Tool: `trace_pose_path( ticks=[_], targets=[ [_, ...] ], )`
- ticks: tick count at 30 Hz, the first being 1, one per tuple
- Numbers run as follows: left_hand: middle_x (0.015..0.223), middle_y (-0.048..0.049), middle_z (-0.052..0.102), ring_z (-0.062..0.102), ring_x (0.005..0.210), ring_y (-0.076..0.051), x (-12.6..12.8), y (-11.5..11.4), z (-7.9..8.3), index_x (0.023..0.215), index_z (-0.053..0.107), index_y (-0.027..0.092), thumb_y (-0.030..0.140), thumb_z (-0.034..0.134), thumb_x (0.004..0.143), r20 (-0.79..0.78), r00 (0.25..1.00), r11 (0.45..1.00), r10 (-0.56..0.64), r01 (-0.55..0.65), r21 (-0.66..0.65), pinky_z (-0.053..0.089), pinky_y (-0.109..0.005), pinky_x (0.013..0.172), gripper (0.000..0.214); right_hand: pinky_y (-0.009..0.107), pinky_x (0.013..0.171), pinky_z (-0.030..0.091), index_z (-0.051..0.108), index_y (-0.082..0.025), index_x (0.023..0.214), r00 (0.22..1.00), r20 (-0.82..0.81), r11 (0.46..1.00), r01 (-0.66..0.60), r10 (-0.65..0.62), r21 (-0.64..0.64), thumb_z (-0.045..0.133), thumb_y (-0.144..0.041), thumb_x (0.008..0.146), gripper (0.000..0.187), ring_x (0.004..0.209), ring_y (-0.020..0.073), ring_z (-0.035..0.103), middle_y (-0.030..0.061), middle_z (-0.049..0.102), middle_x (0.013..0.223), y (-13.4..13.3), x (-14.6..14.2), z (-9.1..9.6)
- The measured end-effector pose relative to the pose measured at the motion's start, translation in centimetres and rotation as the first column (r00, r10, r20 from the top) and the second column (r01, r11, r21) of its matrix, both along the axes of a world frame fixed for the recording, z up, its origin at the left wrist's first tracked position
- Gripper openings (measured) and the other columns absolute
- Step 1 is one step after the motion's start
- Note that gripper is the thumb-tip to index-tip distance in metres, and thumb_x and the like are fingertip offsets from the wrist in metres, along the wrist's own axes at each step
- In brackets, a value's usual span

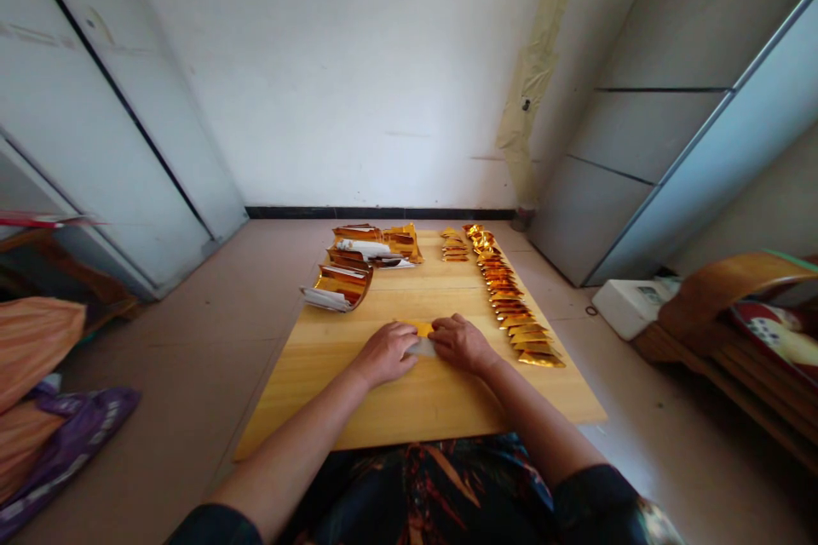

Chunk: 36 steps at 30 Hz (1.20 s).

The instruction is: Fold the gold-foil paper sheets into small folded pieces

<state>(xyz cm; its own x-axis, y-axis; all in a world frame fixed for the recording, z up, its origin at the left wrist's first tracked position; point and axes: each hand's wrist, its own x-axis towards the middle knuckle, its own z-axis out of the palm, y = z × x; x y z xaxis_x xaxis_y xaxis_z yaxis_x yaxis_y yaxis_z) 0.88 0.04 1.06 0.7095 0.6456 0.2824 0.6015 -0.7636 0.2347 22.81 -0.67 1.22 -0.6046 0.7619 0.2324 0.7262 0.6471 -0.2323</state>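
Observation:
A small sheet of gold paper (423, 329) with a grey-white side showing (422, 347) lies on the wooden board in front of me. My left hand (387, 352) grips its left edge, fingers curled and pressed down. On the opposite edge, my right hand (465, 344) does the same with bent fingers. Parts of the paper are hidden under both hands. A long row of folded gold foil pieces (511, 298) runs along the board's right side. Beside its far end sits a shorter row of folded gold foil pieces (454, 245).
Curved stacks of gold foil sheets (341, 283) lie at the board's (332, 409) left and far left, with a white packet (362, 249) on one. A wall stands behind, a refrigerator (613, 162) at right. A white box (630, 306) and wooden furniture (716, 324) stand on the right; a purple bag (77, 434) is at left.

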Motion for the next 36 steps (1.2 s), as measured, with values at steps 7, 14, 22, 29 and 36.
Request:
trace_pose_path(
  ticks=[7, 14, 22, 29, 36],
  targets=[
    [0.101, -0.0045, 0.066, 0.059, 0.094, -0.018, 1.0, 0.0, -0.9, 0.089, 0.069, 0.022, 0.021, 0.058, 0.080, 0.051, 0.997, 0.998, 0.057, -0.056, -0.019, 0.047, -0.032, 0.087, 0.014, 0.033, 0.089, 0.041, 0.068, -0.022, 0.109, 0.997, -0.074, 0.995, -0.030, 0.023, -0.099, 0.070, -0.033, 0.075, 0.036, 0.101, 0.0208, 0.057, 0.0091, 0.062, 0.115, 0.3, 1.0, -0.2],
    [0.102, -0.0050, 0.067, 0.059, 0.094, -0.019, 1.2, -0.1, -1.3, 0.089, 0.069, 0.021, 0.019, 0.057, 0.080, 0.067, 0.994, 0.996, 0.092, -0.093, 0.013, 0.047, -0.033, 0.087, 0.015, 0.033, 0.089, 0.041, 0.069, -0.021, 0.106, 0.994, -0.111, 0.998, -0.016, 0.009, -0.064, 0.066, -0.029, 0.079, 0.028, 0.100, 0.0200, 0.058, 0.0099, 0.063, 0.113, 0.6, 0.8, -1.2],
    [0.099, -0.0045, 0.068, 0.060, 0.092, -0.019, 1.4, -0.1, -1.3, 0.088, 0.069, 0.022, 0.027, 0.062, 0.079, 0.028, 0.990, 0.990, 0.137, -0.137, 0.015, 0.046, -0.033, 0.084, 0.012, 0.035, 0.091, 0.040, 0.069, -0.022, 0.106, 0.991, -0.134, 0.993, -0.027, 0.012, -0.114, 0.067, -0.032, 0.078, 0.030, 0.104, 0.0199, 0.057, 0.0093, 0.063, 0.114, 0.9, 1.1, -1.2],
    [0.097, -0.0050, 0.068, 0.061, 0.092, -0.019, 1.5, -0.2, -1.4, 0.087, 0.068, 0.021, 0.026, 0.058, 0.083, 0.049, 0.988, 0.989, 0.145, -0.146, 0.011, 0.046, -0.033, 0.083, 0.012, 0.033, 0.089, 0.041, 0.071, -0.020, 0.101, 0.989, -0.144, 0.994, 0.002, -0.018, -0.110, 0.070, -0.027, 0.075, 0.027, 0.100, 0.0194, 0.059, 0.0097, 0.064, 0.111, 0.9, 1.0, -1.3],
    [0.099, -0.0058, 0.068, 0.060, 0.093, -0.022, 1.7, -0.3, -1.4, 0.090, 0.068, 0.021, 0.033, 0.066, 0.076, 0.047, 0.987, 0.989, 0.150, -0.150, -0.002, 0.046, -0.035, 0.083, 0.018, 0.031, 0.089, 0.042, 0.073, -0.026, 0.097, 0.986, -0.153, 0.994, 0.058, -0.072, -0.097, 0.060, -0.029, 0.084, 0.019, 0.096, 0.0172, 0.059, 0.0055, 0.065, 0.109, 1.0, 0.6, -1.6]
  ],
)
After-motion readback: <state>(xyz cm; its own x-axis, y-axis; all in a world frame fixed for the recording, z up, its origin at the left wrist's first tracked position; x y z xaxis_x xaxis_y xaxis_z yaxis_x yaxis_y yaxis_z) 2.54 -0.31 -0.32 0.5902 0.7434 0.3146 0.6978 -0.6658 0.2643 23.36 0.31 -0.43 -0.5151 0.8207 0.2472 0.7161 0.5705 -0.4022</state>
